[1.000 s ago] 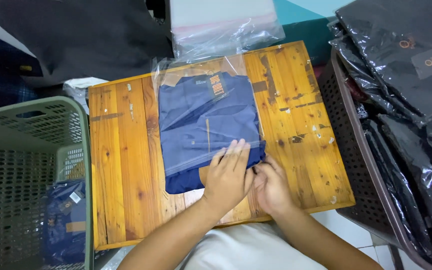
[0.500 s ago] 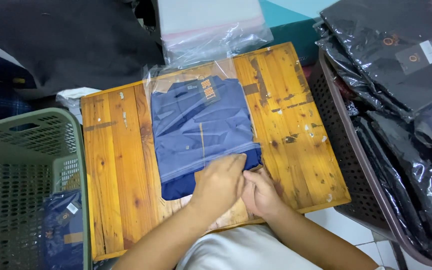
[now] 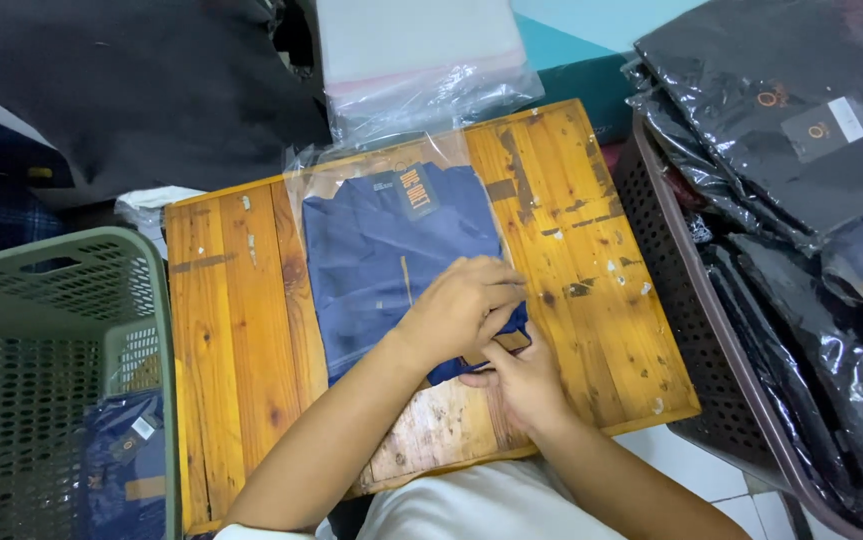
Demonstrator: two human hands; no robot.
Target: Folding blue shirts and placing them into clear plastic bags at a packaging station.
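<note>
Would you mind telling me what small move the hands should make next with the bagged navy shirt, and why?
Probably press the bag's open end flat and fold it shut. The navy shirt already lies inside the clear bag on the wooden board. The left hand rests on its near edge, and the right hand pinches at that edge, where the bag's edge looks unsealed.

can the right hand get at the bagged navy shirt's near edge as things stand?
Probably yes: the right hand already lies at the near edge of the navy shirt, beside the left hand pressing on it; nothing blocks it.
</note>
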